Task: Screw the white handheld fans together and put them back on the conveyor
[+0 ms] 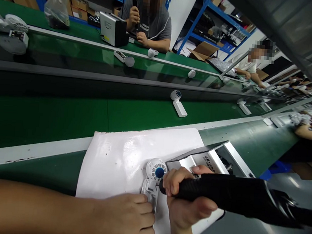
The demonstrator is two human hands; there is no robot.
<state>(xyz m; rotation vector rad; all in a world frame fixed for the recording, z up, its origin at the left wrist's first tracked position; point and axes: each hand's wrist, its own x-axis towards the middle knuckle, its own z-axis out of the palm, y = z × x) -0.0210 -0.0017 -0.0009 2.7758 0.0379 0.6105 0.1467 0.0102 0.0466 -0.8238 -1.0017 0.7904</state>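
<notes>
A white handheld fan, its round head showing a blue centre, lies on a white sheet in front of me. My left hand closes over the lower part of its handle and hides much of it. Held almost level, a black electric screwdriver is gripped by my right hand. The tool's tip points left, close to the fan just below its head; whether it touches cannot be seen. Behind my right hand stands a silver metal box with "KTOOLS" lettering.
Beyond the sheet runs a green conveyor belt carrying another white fan and more farther right. Across it, a co-worker sits beside a silver-and-black box. A plastic bag rests at the far left.
</notes>
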